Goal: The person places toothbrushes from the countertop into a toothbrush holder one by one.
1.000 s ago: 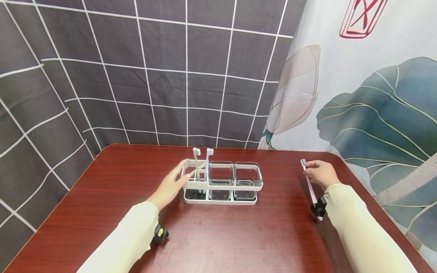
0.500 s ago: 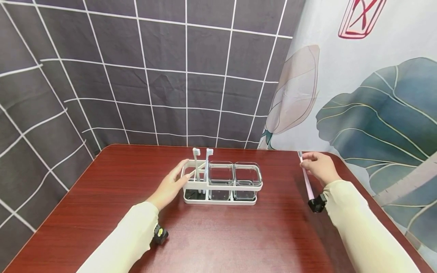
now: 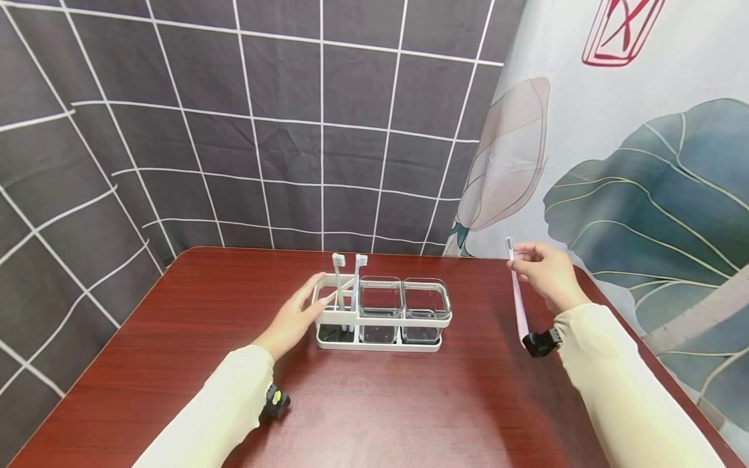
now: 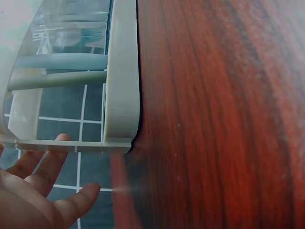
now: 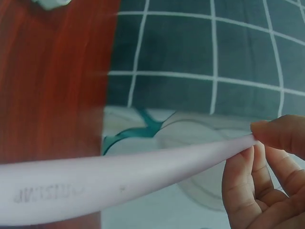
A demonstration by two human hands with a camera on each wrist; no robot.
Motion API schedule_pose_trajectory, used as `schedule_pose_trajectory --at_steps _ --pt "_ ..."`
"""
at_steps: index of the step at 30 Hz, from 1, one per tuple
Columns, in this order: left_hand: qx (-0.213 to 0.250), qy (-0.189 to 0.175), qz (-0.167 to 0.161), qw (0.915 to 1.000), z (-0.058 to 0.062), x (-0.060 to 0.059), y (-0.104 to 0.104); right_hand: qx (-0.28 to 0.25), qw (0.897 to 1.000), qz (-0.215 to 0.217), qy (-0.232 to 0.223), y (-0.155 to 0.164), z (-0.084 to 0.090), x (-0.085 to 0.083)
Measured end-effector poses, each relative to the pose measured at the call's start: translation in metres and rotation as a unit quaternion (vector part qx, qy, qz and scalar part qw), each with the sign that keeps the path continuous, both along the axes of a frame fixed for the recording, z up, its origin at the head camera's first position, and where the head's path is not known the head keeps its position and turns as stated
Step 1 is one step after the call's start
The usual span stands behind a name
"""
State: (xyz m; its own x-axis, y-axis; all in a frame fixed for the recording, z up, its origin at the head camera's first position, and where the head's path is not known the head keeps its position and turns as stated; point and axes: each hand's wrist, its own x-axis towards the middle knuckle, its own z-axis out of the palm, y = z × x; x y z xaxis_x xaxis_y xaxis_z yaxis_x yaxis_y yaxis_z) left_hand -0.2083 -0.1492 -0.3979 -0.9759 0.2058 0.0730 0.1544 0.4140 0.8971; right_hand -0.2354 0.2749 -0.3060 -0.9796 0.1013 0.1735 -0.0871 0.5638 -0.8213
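Pink plastic toothbrush (image 3: 517, 296) sits right of centre in the head view, lifted off the table, head end up, handle slanting down toward the wrist. Right hand (image 3: 547, 273) pinches it near the neck between thumb and fingertips (image 5: 279, 136); the right wrist view shows the pale handle (image 5: 119, 183) running across the lower frame to that pinch at right.

White holder (image 3: 383, 318) stands at centre of the red-brown wooden table (image 3: 409, 403), well apart from the pink toothbrush. It carries two clear square cups (image 3: 404, 302) in its middle and right sections. Two grey toothbrushes (image 3: 348, 286) stand upright, slightly tilted, in its left section.

Left hand (image 3: 292, 318) rests against the left end of the holder, fingers straight and slightly spread, touching the frame, not curled round it. Left wrist view: fingertips (image 4: 57, 157) at lower left lie along the holder's edge (image 4: 121, 86).

Upper left: dark grid-pattern cloth (image 3: 234, 130). Upper right: pale curtain (image 3: 632, 162) printed with leaves.
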Motion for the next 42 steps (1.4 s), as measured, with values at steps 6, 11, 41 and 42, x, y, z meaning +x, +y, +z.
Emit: schedule_pose_trajectory --at_steps 6,11,41,42 --pt "0.0 0.005 0.0 1.0 0.0 0.0 0.001 -0.036 0.999 0.02 0.03 -0.012 0.009 0.003" --pt "0.0 0.007 0.0 1.0 -0.002 -0.001 0.001 -0.086 0.993 0.05 0.063 -0.03 0.019 0.008" --pt "-0.001 -0.009 0.007 0.9999 0.001 0.0 0.001 -0.171 0.971 0.138 0.098 -0.101 0.052 0.019" --pt "-0.002 -0.008 0.008 0.9999 0.001 0.0 0.001 -0.173 0.97 0.139 0.1 -0.103 0.052 0.019"
